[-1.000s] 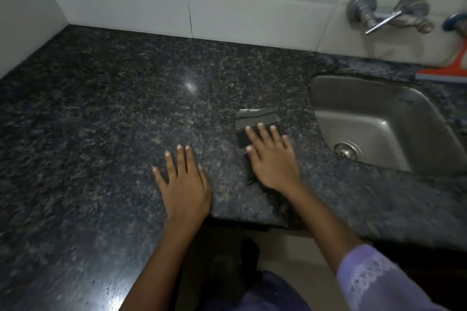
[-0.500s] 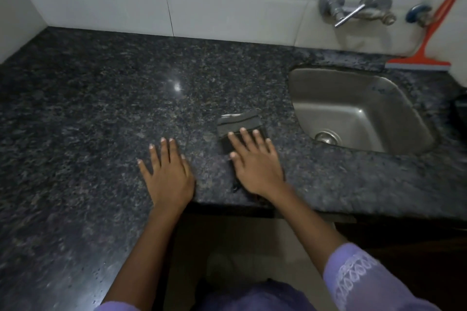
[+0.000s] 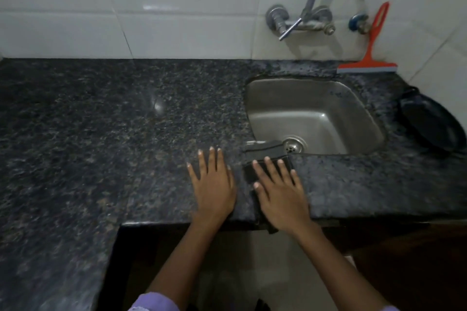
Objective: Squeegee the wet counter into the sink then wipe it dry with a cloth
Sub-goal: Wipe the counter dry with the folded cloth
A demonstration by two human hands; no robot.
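Note:
My right hand (image 3: 280,189) lies flat, fingers spread, pressing a dark folded cloth (image 3: 265,153) onto the black granite counter (image 3: 101,134). The cloth's far end reaches the near-left rim of the steel sink (image 3: 353,113); its near end hangs over the counter's front edge. My left hand (image 3: 213,184) rests flat on the counter just left of the cloth, holding nothing. The orange squeegee (image 3: 374,40) leans upright against the tiled wall behind the sink's right corner, far from both hands.
A wall tap (image 3: 300,23) with a long spout sits above the sink. A black round pan (image 3: 429,124) lies on the counter right of the sink. The counter is L-shaped and runs down my left side, with its front edge just under my wrists.
The right hand has slid the cloth to the right until it reaches the sink rim. The left hand followed alongside. The view shifted right, bringing the squeegee and pan into sight.

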